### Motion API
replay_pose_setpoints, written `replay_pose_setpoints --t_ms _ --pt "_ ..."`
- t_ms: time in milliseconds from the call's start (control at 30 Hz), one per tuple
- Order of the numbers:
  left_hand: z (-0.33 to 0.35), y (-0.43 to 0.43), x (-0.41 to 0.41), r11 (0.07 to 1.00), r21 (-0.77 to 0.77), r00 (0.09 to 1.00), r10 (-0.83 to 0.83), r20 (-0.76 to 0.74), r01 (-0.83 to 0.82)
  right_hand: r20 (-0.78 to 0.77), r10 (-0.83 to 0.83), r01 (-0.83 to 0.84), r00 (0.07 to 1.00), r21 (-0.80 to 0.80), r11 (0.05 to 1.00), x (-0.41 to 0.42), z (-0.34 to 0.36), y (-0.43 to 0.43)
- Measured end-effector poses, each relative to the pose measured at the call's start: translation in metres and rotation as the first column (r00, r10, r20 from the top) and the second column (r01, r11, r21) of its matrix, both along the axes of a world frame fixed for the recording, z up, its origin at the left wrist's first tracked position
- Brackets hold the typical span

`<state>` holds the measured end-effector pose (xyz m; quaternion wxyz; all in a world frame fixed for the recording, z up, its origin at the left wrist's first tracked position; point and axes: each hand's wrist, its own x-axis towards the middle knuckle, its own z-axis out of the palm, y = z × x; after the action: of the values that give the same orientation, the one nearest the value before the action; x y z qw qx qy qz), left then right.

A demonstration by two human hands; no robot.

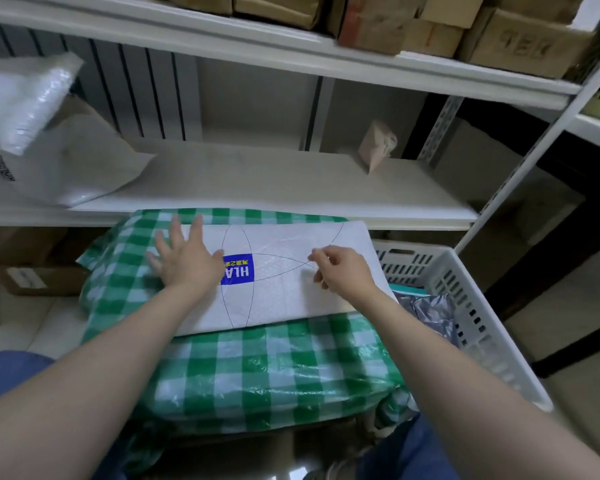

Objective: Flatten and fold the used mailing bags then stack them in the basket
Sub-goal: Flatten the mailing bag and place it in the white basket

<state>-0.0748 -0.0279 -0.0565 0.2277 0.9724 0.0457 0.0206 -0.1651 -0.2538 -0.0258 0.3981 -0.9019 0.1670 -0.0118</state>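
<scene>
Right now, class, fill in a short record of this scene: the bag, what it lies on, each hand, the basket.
item: white mailing bag, blue logo, lying flat
under it: green checked bundle
left hand: fingers spread, flat across the bag's left edge
right hand: fingers curled over the bag, grip unclear
basket: white, at the right, grey bag inside

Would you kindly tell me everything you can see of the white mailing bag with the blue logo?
The white mailing bag lies flat across a green checked bundle beside the basket. It looks like dimpled plastic, printed with curved lines and a blue logo. The left hand rests flat on its left end; the right hand touches its right part with curled fingers.
</scene>
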Motion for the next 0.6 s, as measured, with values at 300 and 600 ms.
replay_pose_setpoints --t_ms 300,600 --pt "-0.04 -0.055 -0.001 0.906 0.26 0.942 -0.31 -0.125 0.333 -0.229 0.174 -0.286 0.958 -0.703 0.651 0.052 -0.054 0.003" --pt "-0.056 -0.058 0.006 0.886 0.36 0.952 -0.305 -0.023 0.293 -0.185 0.137 -0.228 0.973 -0.686 0.691 0.061 -0.078 -0.001"
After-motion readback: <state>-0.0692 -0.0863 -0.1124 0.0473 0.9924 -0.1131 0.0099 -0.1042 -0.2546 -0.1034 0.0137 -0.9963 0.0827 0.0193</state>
